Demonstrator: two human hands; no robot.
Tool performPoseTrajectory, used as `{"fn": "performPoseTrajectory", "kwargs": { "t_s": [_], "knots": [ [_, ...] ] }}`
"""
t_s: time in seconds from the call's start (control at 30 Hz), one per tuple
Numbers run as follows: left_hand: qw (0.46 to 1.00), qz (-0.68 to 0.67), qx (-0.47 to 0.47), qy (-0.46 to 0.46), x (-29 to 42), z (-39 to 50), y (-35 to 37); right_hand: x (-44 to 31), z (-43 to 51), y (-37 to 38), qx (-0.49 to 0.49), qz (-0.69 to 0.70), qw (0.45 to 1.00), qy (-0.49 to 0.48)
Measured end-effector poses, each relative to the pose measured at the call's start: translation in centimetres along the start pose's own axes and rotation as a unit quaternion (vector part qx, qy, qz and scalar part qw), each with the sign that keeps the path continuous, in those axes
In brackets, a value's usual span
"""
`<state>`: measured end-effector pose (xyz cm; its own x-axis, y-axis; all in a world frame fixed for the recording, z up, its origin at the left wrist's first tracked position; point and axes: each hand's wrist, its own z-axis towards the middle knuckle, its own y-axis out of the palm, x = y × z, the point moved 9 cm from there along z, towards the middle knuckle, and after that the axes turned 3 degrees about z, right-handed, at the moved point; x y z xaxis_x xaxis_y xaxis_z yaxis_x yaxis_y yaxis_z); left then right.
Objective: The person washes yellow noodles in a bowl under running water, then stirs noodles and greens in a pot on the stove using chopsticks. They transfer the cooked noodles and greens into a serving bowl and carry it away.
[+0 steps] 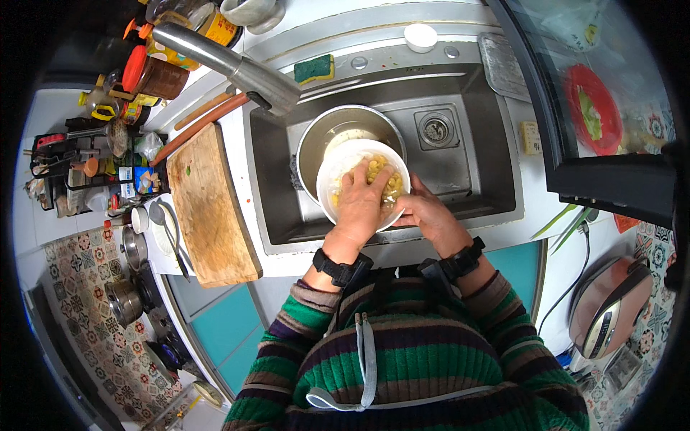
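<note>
A white bowl with yellow kernel-like pieces and some liquid is held over the near side of the steel sink. My left hand reaches into it, fingers spread and pressed among the yellow pieces. The bowl's right rim is gripped by my right hand, thumb at the edge and fingers partly hidden below. Just behind the bowl, and partly covered by it, a round metal pot stands in the sink with cloudy liquid inside.
The metal faucet juts over the sink from the upper left. A wooden cutting board lies left of the sink. Behind it sit a green sponge and a small white bowl. An opened window intrudes at right.
</note>
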<state>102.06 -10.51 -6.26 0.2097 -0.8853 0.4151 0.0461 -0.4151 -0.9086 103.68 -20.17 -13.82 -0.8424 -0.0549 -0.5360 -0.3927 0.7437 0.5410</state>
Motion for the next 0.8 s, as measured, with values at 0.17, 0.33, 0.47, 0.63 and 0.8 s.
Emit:
{"fn": "performPoseTrajectory", "kwargs": {
  "t_s": [0.17,0.33,0.47,0.63,0.8],
  "knots": [
    [0.997,-0.067,-0.024,-0.034,-1.3,0.6,1.5,0.4,-0.1,-0.3,0.008,-0.017,1.000,0.016],
    [0.962,-0.259,-0.009,-0.085,-3.2,1.0,1.8,0.2,-0.4,-0.6,0.021,-0.013,1.000,0.019],
    [0.915,-0.356,-0.024,-0.189,-5.3,1.2,2.3,0.0,-0.3,-0.6,0.016,-0.008,1.000,0.013],
    [0.874,-0.425,-0.022,-0.235,-6.5,1.7,2.9,-0.1,-0.1,-0.8,0.020,-0.006,1.000,0.011],
    [0.954,-0.237,0.003,-0.182,-6.2,1.4,1.0,-0.4,-0.1,-0.9,0.021,-0.007,1.000,0.004]
  ]
}}
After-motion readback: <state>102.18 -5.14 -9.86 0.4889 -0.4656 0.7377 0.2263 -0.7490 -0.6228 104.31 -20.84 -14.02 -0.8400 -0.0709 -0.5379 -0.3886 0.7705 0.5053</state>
